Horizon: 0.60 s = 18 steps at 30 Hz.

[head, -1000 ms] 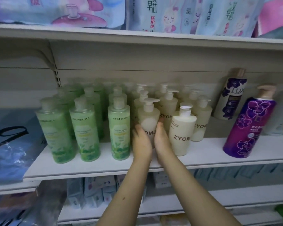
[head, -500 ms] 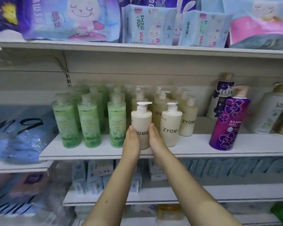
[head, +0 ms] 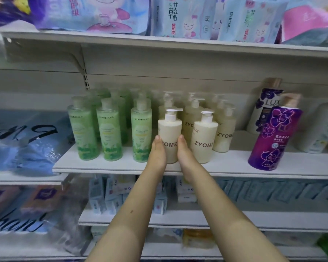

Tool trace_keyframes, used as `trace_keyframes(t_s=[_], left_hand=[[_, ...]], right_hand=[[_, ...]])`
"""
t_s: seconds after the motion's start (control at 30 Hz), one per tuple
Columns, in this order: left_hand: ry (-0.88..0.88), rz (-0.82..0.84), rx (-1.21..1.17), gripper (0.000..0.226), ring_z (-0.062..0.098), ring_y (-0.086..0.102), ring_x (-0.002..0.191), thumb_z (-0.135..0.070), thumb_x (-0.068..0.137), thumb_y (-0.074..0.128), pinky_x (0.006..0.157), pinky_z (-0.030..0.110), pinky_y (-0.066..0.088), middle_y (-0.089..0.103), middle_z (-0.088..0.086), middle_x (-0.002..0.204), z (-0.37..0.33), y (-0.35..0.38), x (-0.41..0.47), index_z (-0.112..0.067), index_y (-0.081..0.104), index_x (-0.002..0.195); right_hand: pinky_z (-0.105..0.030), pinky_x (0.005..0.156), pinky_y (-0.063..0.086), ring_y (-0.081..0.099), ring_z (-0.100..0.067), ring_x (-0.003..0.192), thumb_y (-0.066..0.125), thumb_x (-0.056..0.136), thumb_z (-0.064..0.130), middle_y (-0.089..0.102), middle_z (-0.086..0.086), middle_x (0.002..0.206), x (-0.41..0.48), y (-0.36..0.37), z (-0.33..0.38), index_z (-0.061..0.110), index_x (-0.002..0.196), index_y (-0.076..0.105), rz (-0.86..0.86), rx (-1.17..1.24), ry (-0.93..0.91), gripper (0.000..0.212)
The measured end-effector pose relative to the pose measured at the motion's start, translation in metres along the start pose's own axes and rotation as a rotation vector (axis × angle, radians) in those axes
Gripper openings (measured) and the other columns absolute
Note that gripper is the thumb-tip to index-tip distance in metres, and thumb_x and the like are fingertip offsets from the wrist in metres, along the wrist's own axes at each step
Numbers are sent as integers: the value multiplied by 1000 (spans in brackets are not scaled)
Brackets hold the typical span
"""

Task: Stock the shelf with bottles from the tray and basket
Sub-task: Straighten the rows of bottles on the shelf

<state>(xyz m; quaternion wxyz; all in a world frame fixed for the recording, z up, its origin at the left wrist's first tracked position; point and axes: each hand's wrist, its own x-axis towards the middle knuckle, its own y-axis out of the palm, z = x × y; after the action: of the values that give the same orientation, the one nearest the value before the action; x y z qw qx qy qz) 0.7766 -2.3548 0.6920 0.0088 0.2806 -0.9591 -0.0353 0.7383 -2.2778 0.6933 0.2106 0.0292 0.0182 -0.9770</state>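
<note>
A cream ZYOME pump bottle (head: 169, 129) stands upright at the front of the white middle shelf (head: 225, 165). My left hand (head: 157, 154) presses flat against its left side. On the bottle's right side my right hand (head: 184, 154) does the same, fingers straight. A second cream ZYOME bottle (head: 204, 137) stands just to the right, level with it, and more cream bottles fill the rows behind. No tray or basket is in view.
Several green bottles (head: 109, 133) stand left of the cream ones. A purple flowered bottle (head: 275, 138) and a white LUX bottle (head: 263, 110) stand at the right, with bare shelf between them and the cream bottles. Soft packs fill the top shelf (head: 178, 42).
The bottle between my hands has come forward to line up with the cream bottle on its right. My head has drawn back, so the shelf looks farther away.
</note>
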Motion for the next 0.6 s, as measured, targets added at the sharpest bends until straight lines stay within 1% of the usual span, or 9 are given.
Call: trace_keyframes(t_s=[0.07, 0.13, 0.17, 0.23, 0.3, 0.37, 0.43, 0.5, 0.6], left_hand=[[-6, -5, -10, 54, 21, 53, 120, -45, 104, 17, 104, 37, 43, 55, 8, 135, 3, 0, 3, -16, 44, 141], [-20, -15, -32, 55, 23, 55, 119, -46, 104, 18, 104, 38, 43, 58, 10, 132, 3, 1, 5, -15, 48, 138], [-22, -15, -36, 55, 24, 55, 118, -46, 104, 18, 103, 37, 44, 58, 11, 131, 3, 1, 6, -14, 49, 136], [-16, -17, -18, 55, 24, 53, 120, -44, 105, 17, 100, 32, 41, 56, 8, 132, 1, 0, 6, -12, 48, 138], [8, -16, 20, 55, 24, 50, 121, -42, 105, 16, 97, 28, 38, 53, 6, 129, -1, -2, 1, -11, 44, 141], [50, 4, 47, 54, 25, 50, 123, -41, 105, 16, 100, 30, 39, 54, 9, 132, -2, -6, -6, -10, 44, 140], [70, 15, 46, 54, 24, 46, 129, -41, 105, 16, 101, 26, 34, 50, 11, 140, -2, -10, -16, -12, 43, 142], [54, 15, 37, 53, 19, 42, 132, -39, 106, 14, 97, 20, 26, 46, 8, 145, -3, -13, -29, -14, 40, 145], [45, 24, -1, 53, 13, 40, 127, -41, 106, 14, 95, 19, 24, 42, 4, 149, -5, -14, -51, -18, 37, 147]], right_hand=[[-29, 107, 27, 33, -18, 140, 18, 105, 44, 33, -2, 156, 0, 2, -1, 23, 154, 22, -13, 11, 0, 53], [-26, 104, 27, 35, -17, 139, 20, 106, 43, 35, -2, 155, 2, 3, -2, 22, 153, 24, -31, 16, -9, 52], [-26, 103, 27, 35, -17, 139, 21, 106, 42, 36, -2, 154, 2, 4, -3, 21, 152, 25, -42, 22, -8, 51], [-27, 109, 26, 35, -16, 139, 23, 105, 44, 37, -1, 153, 4, 7, -2, 22, 152, 27, -63, 34, -2, 52], [-34, 117, 24, 36, -15, 139, 28, 100, 56, 36, 0, 154, 4, 7, -3, 26, 151, 32, -59, 42, 14, 59], [-36, 118, 23, 35, -12, 139, 29, 97, 61, 36, 2, 155, 4, 3, -7, 27, 149, 35, -56, 69, 18, 62], [-34, 118, 21, 32, -12, 141, 25, 100, 57, 35, 4, 155, -7, 0, -5, 24, 150, 33, -65, 109, 24, 60], [-39, 120, 15, 25, -13, 145, 20, 101, 57, 29, 4, 158, -20, -2, -4, 26, 151, 28, -60, 123, 10, 61], [-43, 122, 7, 14, -13, 149, 14, 100, 59, 19, 6, 161, -41, -8, -5, 28, 154, 20, -37, 138, -11, 63]])
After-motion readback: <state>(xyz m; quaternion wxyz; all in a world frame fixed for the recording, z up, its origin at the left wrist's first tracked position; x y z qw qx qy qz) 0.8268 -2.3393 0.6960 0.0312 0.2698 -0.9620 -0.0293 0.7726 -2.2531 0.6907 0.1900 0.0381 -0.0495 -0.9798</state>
